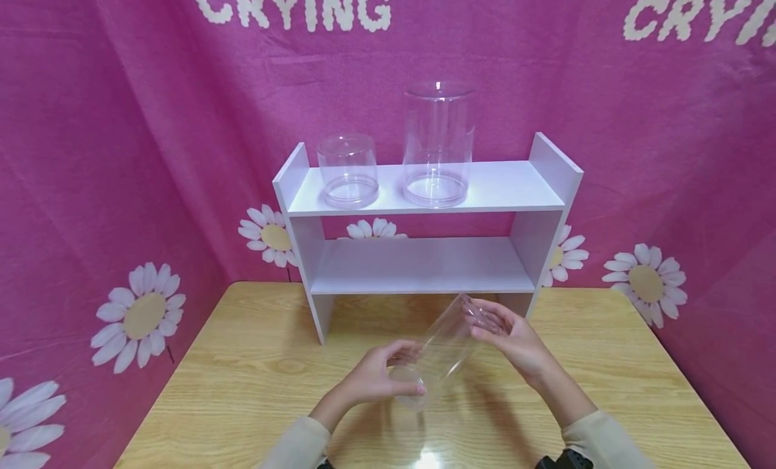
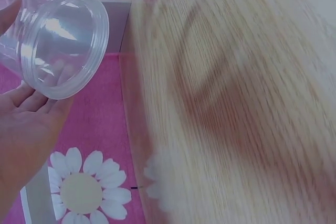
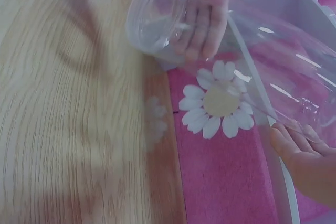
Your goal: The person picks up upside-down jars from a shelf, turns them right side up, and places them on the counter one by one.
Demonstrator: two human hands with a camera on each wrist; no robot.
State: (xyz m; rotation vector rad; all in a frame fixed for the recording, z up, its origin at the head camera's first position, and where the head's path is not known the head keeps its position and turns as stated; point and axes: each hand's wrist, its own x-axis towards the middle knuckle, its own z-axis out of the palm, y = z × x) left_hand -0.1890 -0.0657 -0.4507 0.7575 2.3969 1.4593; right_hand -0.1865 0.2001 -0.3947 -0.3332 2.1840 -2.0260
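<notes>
Both hands hold a clear plastic cylindrical container (image 1: 447, 344) above the table, tilted with its upper end to the right. The left hand (image 1: 377, 376) grips the lower end, thumb on the near side and fingers on the far side. At the upper end the right hand (image 1: 515, 337) holds the container between thumb and fingers. A ridged round rim (image 2: 65, 45) on the lower end faces the left wrist camera. In the right wrist view, the left hand's fingers (image 3: 202, 30) show through the clear wall.
Behind the hands stands a white two-tier shelf (image 1: 424, 267). Its top board bears a short clear container (image 1: 347, 172) at left and a taller clear container (image 1: 438, 145) near the middle. The wooden table (image 1: 242, 388) meets a pink flowered cloth (image 1: 182, 118).
</notes>
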